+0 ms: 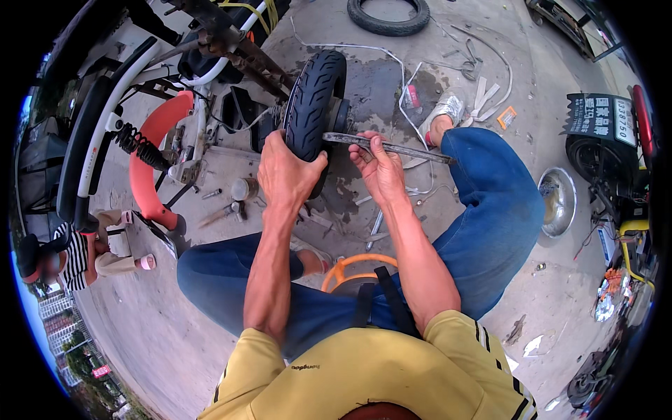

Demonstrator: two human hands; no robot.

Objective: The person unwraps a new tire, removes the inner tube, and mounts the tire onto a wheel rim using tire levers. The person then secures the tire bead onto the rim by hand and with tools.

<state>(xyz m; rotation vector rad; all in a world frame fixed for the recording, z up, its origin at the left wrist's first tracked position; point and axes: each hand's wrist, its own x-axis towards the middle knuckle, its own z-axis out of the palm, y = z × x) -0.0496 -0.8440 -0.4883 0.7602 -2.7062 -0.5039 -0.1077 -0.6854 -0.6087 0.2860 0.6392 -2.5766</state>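
In front of me stands a black motorcycle tire point(315, 101), upright on a wheel beside the vehicle's frame. My left hand point(288, 169) grips its near tread, thumb on the right and fingers round the left side, partly hidden. A long metal tire lever point(409, 149) lies across my right hand point(379, 168), pinched by thumb and fingers. The lever's left end reaches the tire's right side; whether it is under the tire's edge I cannot tell. Its other end points toward my right knee.
A loose tire point(389, 26) lies on the ground at the back. A hammer point(222, 214) and a round can point(244, 188) lie left of the wheel. A red fender point(143, 164) stands further left. At right is a metal basin point(558, 203). A person point(77, 255) sits at far left.
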